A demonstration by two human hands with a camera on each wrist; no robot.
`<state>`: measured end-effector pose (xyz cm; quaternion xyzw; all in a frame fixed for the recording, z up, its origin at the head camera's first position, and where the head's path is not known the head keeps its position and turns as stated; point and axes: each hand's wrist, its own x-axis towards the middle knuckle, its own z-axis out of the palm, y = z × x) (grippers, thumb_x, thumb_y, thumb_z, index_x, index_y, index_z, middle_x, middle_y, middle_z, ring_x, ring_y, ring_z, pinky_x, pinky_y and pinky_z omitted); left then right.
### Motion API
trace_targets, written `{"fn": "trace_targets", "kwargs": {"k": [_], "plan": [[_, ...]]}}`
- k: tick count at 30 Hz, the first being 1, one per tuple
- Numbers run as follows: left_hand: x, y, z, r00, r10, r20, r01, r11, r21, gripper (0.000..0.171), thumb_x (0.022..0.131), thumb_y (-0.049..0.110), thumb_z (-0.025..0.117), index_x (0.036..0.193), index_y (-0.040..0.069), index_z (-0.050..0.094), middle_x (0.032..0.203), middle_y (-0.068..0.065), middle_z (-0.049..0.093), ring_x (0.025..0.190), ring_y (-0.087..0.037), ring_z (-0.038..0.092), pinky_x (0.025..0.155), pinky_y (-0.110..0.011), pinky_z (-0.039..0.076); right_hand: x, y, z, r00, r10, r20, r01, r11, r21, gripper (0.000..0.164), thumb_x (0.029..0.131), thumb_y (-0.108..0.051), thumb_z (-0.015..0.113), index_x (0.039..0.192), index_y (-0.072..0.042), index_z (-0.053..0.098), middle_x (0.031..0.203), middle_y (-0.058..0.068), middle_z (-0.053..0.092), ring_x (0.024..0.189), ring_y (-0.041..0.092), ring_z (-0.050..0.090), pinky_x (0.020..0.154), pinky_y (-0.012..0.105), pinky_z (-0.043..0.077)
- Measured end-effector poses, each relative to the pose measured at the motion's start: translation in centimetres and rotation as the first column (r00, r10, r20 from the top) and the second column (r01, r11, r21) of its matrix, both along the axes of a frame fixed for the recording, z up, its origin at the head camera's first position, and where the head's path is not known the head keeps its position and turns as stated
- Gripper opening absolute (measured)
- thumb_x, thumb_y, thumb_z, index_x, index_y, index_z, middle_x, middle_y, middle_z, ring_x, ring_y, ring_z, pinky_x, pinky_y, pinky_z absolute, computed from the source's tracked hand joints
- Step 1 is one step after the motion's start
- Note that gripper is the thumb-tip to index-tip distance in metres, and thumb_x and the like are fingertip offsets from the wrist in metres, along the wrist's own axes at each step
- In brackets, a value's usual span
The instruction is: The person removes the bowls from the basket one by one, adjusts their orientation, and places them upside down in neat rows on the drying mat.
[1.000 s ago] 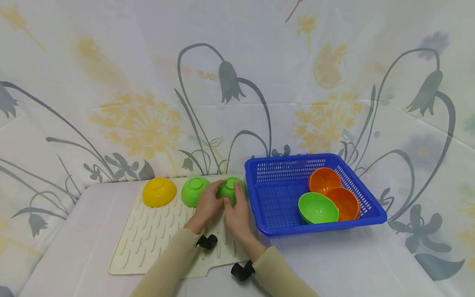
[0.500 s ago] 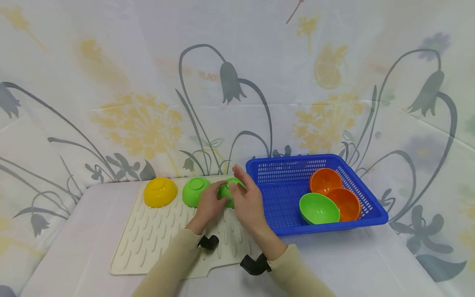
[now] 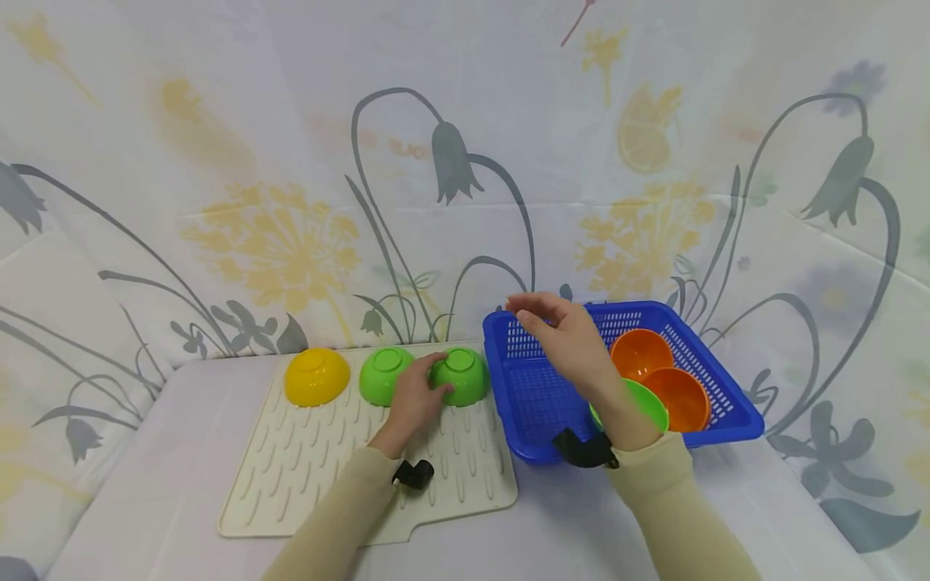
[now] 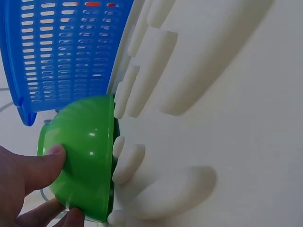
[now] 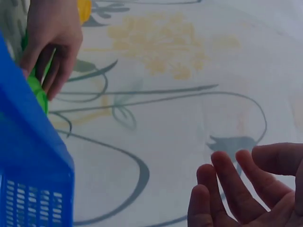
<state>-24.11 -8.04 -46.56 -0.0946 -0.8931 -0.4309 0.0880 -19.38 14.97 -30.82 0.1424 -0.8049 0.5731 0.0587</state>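
Note:
My left hand [image 3: 420, 397] holds the left side of an upside-down green bowl [image 3: 468, 379] at the right back of a cream draining mat [image 3: 298, 468]. In the left wrist view its thumb presses the wall of the green bowl [image 4: 87, 153], with fingertips at the lower edge. Another upturned green bowl [image 3: 379, 379] sits just left of that hand, and an upturned yellow bowl [image 3: 316, 379] farther left. Over the blue basket [image 3: 737, 407], my right hand [image 3: 574, 347] is raised with relaxed fingers and holds nothing, as the right wrist view of the hand [image 5: 251, 194] also shows.
Inside the basket's right half lie two orange bowls [image 3: 641, 353] and a green bowl [image 3: 643, 403], partly hidden by my right forearm. The basket stands close to the mat's right edge. A printed cloth [image 3: 407, 226] rises behind everything.
My right hand has left the right green bowl and moved right, up over the basket. My left hand stays at that bowl, which keeps its place on the mat.

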Motion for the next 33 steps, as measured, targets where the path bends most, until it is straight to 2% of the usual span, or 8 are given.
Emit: {"fn": "trace_targets", "kwargs": {"k": [6, 10, 16, 19, 22, 26, 29, 33], "plan": [[0.2, 0.1, 0.2, 1.000, 0.005, 0.003, -0.005, 1.000, 0.024, 0.052, 0.086, 0.006, 0.077, 0.135, 0.008, 0.060, 0.137, -0.015, 0.058, 0.131, -0.034, 0.049, 0.108, -0.047, 0.040, -2.1, 4.0, 0.6, 0.998, 0.031, 0.048, -0.036, 0.994, 0.106, 0.031, 0.104, -0.018, 0.054, 0.130, -0.004, 0.063, 0.127, 0.015, 0.064, 0.124, 0.027, 0.054, 0.110, 0.047, 0.038], [0.1, -0.1, 0.1, 1.000, 0.009, 0.017, -0.009, 1.000, 0.020, 0.052, 0.086, 0.007, 0.077, 0.136, 0.009, 0.060, 0.138, -0.014, 0.057, 0.132, -0.034, 0.049, 0.109, -0.047, 0.039, -3.6, 6.6, 0.7, 0.992, 0.057, 0.115, -0.075, 0.985, 0.153, 0.033, 0.105, -0.019, 0.053, 0.133, -0.003, 0.060, 0.130, 0.017, 0.062, 0.125, 0.030, 0.052, 0.111, 0.048, 0.036], [0.0, 0.1, 0.1, 1.000, 0.009, 0.026, -0.008, 1.000, -0.008, 0.053, 0.086, 0.008, 0.077, 0.136, 0.010, 0.060, 0.138, -0.014, 0.057, 0.131, -0.034, 0.049, 0.109, -0.047, 0.039, -5.5, 10.5, -0.2, 0.977, 0.126, 0.174, -0.170, 0.948, 0.270, 0.033, 0.103, -0.018, 0.056, 0.130, -0.001, 0.062, 0.131, 0.019, 0.061, 0.125, 0.036, 0.052, 0.110, 0.054, 0.036], [0.0, 0.2, 0.1, 1.000, 0.002, 0.029, -0.001, 1.000, -0.007, 0.052, 0.087, 0.009, 0.077, 0.136, 0.010, 0.059, 0.139, -0.014, 0.057, 0.131, -0.034, 0.049, 0.109, -0.047, 0.039, -6.1, 11.9, -1.1, 0.961, 0.157, 0.226, -0.224, 0.923, 0.313, 0.031, 0.102, -0.015, 0.057, 0.129, 0.000, 0.064, 0.130, 0.019, 0.062, 0.123, 0.037, 0.054, 0.108, 0.055, 0.038], [0.1, 0.3, 0.2, 0.999, -0.003, 0.032, 0.003, 1.000, -0.002, 0.052, 0.088, 0.010, 0.076, 0.137, 0.009, 0.059, 0.138, -0.014, 0.057, 0.131, -0.035, 0.049, 0.109, -0.048, 0.039, -6.4, 13.0, -2.0, 0.935, 0.178, 0.306, -0.287, 0.888, 0.360, 0.032, 0.100, -0.013, 0.060, 0.129, 0.000, 0.065, 0.130, 0.019, 0.063, 0.121, 0.036, 0.057, 0.107, 0.056, 0.040], [0.2, 0.3, 0.2, 1.000, -0.009, 0.026, 0.009, 1.000, 0.006, 0.052, 0.088, 0.010, 0.075, 0.136, 0.008, 0.058, 0.138, -0.015, 0.057, 0.131, -0.035, 0.049, 0.108, -0.049, 0.040, -6.6, 14.1, -3.1, 0.884, 0.202, 0.422, -0.383, 0.830, 0.405, 0.033, 0.095, -0.010, 0.066, 0.127, -0.003, 0.067, 0.130, 0.020, 0.063, 0.120, 0.036, 0.058, 0.103, 0.052, 0.045], [0.1, 0.2, 0.2, 1.000, -0.012, 0.024, 0.012, 1.000, 0.000, 0.052, 0.088, 0.011, 0.075, 0.137, 0.008, 0.058, 0.138, -0.015, 0.057, 0.131, -0.035, 0.049, 0.108, -0.049, 0.040, -6.8, 14.7, -3.8, 0.845, 0.234, 0.482, -0.452, 0.793, 0.408, 0.035, 0.092, -0.007, 0.069, 0.127, -0.001, 0.067, 0.129, 0.020, 0.063, 0.122, 0.039, 0.056, 0.102, 0.049, 0.047], [0.1, 0.1, 0.2, 0.999, -0.013, 0.035, 0.014, 1.000, -0.019, 0.052, 0.088, 0.012, 0.075, 0.138, 0.009, 0.057, 0.139, -0.015, 0.056, 0.131, -0.035, 0.049, 0.108, -0.048, 0.040, -7.0, 15.2, -4.6, 0.797, 0.277, 0.536, -0.523, 0.762, 0.383, 0.038, 0.092, -0.004, 0.068, 0.129, 0.003, 0.064, 0.130, 0.022, 0.062, 0.124, 0.041, 0.055, 0.102, 0.047, 0.048]]}}
